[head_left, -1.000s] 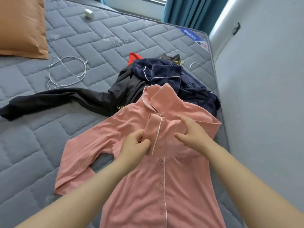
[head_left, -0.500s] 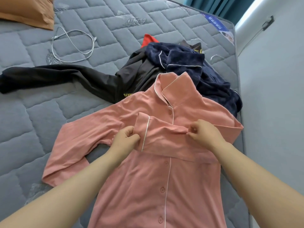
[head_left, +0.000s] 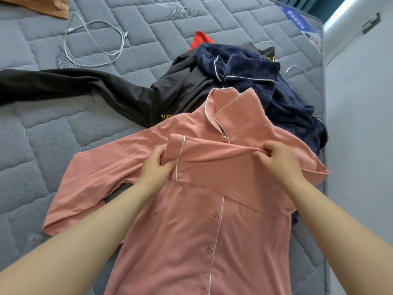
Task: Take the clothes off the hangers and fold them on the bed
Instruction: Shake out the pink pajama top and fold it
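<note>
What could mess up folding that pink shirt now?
The sleeve, pinched by the left hand and right hand, might unfold when let go. The collar of the pink shirt lies on the navy robe, so the fold may come out lumpy. One shoulder sits near the mattress edge and could slip off.

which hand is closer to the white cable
Left. The left hand, gripping the pink shirt, is below-right of the white cable; the right hand grips it farther right.

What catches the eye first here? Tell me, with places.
A pink pajama shirt lies front up on the mattress, nearest the camera; the left hand and right hand pinch its sleeve, folded across the chest. Behind it, a navy garment and a black garment lie heaped.
</note>
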`<state>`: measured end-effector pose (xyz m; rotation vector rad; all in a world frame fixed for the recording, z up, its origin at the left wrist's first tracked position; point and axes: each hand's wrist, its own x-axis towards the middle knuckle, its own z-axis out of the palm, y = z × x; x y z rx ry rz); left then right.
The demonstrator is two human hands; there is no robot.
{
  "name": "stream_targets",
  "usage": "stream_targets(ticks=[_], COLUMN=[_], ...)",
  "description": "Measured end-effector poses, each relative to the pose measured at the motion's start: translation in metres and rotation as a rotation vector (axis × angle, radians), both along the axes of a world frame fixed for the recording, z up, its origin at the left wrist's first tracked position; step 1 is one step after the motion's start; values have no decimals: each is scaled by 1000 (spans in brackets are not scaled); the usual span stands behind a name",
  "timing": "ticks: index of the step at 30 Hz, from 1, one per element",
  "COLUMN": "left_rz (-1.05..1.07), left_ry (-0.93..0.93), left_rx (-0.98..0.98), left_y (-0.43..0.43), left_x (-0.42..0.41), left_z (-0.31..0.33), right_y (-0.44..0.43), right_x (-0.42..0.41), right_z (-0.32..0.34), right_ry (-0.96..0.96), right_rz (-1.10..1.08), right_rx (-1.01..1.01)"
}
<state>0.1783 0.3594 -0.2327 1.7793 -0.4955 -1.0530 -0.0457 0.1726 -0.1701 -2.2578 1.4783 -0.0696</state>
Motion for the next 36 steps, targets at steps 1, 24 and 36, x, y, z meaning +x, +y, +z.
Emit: stream_targets(ticks=[1,24,36], left_rz=[35,64,234], left_ry=[1,-255,-503], left_rx=[-26,230,512], left_y=[-1,25,156], left_x=[2,25,116], left_z=[0,-35,-23], right_y=[-2,67,145], right_x=[0,64,202], right_z=[2,-34,-47], right_ry=[-38,-105,29], right_rz=[-15,116,511], right_rx=[-24,-87,259])
